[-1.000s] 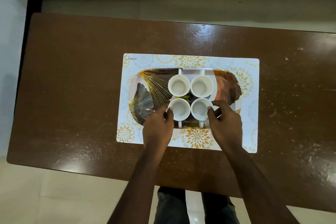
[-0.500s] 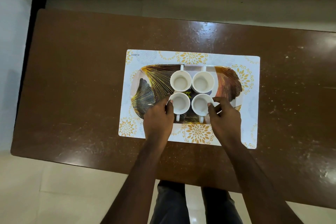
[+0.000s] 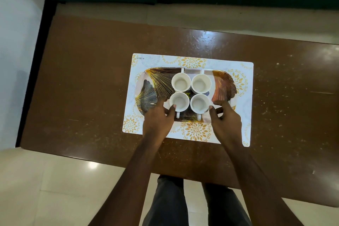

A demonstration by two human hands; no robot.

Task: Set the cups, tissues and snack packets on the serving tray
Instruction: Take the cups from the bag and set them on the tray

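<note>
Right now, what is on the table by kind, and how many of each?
White ceramic cups: 4
Gold leaf-patterned serving tray: 1
White floral placemat: 1
Tissues: 0 in view
Snack packets: 0 in view
Total: 6

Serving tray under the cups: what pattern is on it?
The serving tray shows gold-lined fan leaves on dark ground; head view.

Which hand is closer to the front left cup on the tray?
Left. The left hand sits just beside the front left cup, thumb at its rim; the right hand is past the front right cup, further right.
</note>
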